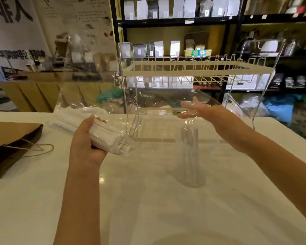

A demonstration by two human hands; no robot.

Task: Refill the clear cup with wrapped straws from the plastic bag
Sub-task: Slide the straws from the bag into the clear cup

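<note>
The left hand (86,144) has its grip clamped on a bundle of wrapped straws (108,137) inside the plastic bag (113,110), long axis pointing down-right toward the clear cup (193,156). The right hand (198,110), fingers apart, reaches into the bag mouth. The nearly empty cup stands upright on the bench (148,200), below the right forearm.

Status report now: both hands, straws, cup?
Left hand grips wrapped straws through plastic bag. Right hand open. Clear cup upright, nearly empty. Unobstructed.
</note>
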